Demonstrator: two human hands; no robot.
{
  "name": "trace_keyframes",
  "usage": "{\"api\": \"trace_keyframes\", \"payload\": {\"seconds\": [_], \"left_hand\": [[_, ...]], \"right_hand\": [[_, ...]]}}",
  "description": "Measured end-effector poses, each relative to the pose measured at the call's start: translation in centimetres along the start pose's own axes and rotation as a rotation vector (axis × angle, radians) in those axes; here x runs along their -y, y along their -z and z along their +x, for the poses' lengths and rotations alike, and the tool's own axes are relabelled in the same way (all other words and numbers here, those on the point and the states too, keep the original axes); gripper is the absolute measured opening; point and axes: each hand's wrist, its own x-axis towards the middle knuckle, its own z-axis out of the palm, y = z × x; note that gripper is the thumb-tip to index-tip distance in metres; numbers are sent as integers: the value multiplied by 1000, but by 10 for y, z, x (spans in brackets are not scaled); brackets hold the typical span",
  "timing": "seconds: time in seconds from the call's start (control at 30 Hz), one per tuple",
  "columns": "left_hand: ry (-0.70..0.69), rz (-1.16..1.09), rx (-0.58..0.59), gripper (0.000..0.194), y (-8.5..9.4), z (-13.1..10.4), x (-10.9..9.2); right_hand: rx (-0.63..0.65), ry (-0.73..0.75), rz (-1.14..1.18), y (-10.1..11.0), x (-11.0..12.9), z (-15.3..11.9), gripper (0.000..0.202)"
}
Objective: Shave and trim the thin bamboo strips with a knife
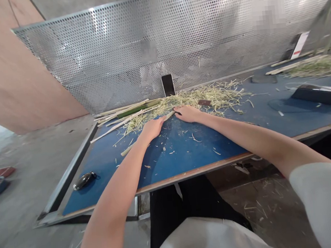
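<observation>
Pale strip (169, 115): lay at the centre of the frame, bridging the gap between both hands; looked narrow, straight and yellowish, slanting up towards the right. Left hand (153, 128): was closed, with fingers folded about the lower end. Right hand (186, 113): was curled over the upper end, thumb and fingers nearly together; showed a dark patch beneath, too small to identify.

Just behind, shavings (217, 92): spread in a tangled heap from centre to right of centre, with a brown piece (204, 103) on top. To the left, slats (119, 125) and a green stalk (134, 111): lay lengthwise, partly under the curls. Phone (168, 85): stood upright before the perforated screen (112, 51), closing off the upper frame.

Towards the bottom of the frame, blue tabletop (186, 160): offered the widest open room, strewn with small chips, down to a worn wooden front edge (193, 172). At lower left: was bounded by a metal rail (66, 179), with a dark oval object (83, 180) just inside. At far right: was taken up by a dark case (319, 95).
</observation>
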Motion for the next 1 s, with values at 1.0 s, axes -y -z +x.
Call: {"api": "trace_keyframes", "payload": {"seconds": [1.0], "left_hand": [[25,32,19,45,2,-1,-3]], "right_hand": [[21,260,87,6,21,-7,61]]}}
